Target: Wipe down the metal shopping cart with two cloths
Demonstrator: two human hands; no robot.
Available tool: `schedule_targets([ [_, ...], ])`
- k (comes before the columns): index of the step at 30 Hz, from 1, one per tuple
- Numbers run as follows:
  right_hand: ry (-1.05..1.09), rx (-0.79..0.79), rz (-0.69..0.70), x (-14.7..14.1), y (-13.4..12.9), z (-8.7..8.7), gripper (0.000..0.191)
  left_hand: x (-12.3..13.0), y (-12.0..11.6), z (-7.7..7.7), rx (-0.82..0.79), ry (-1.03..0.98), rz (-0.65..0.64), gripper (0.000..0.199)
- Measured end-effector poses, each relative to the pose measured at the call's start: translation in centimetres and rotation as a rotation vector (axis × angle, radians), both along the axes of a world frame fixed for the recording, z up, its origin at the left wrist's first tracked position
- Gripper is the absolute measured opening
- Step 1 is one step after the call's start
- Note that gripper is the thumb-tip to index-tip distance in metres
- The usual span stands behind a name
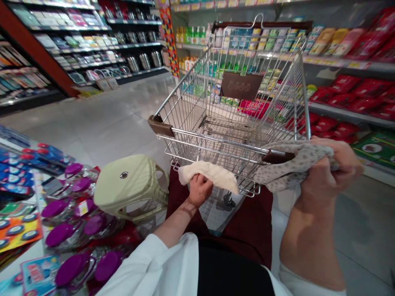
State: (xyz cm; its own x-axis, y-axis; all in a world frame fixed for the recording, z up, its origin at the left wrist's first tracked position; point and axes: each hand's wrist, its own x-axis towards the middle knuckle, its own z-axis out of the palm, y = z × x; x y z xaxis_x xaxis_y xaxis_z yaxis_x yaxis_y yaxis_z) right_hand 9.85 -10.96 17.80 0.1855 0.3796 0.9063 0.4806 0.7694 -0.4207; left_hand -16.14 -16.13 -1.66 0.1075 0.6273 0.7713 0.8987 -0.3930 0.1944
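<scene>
A metal shopping cart (212, 142) with brown plastic corners stands in front of me, its wire basket facing away. My left hand (200, 190) is closed on a cream-coloured cloth (220, 176), which it holds bunched just below the cart's near rail. At the near right corner, my right hand (335, 164) is closed on a grey patterned cloth (285, 166). That cloth lies against the brown corner piece (277, 156) and the wires beside it. The fingertips of my right hand are partly hidden by the fabric.
A pale green plastic stool (126, 185) stands left of the cart. Jars with purple lids (72, 269) and packaged goods crowd the near left display. Shelves of bottles (197, 35) and red packs (345, 98) line the far and right sides. Grey tiled floor (117, 111) runs between.
</scene>
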Motion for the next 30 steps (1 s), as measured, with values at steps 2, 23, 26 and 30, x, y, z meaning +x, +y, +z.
schedule_targets([
  [2,0.01,-0.021,0.001,0.0,0.0,0.0,0.018,0.0,-0.5,-1.9,-0.082,0.061,0.006,0.016],
  [23,0.009,-0.048,0.024,0.2,0.0,-0.2,0.018,4.8,-0.5,-1.5,-0.476,0.261,-0.28,0.029],
  [26,0.006,-0.043,0.004,0.2,0.1,-0.1,0.018,4.5,-1.1,-3.6,-0.572,0.211,-0.263,0.028],
  [30,-0.006,-0.03,-0.014,0.1,0.2,-0.1,0.019,4.4,-1.8,-3.7,-0.612,0.115,-0.276,0.031],
])
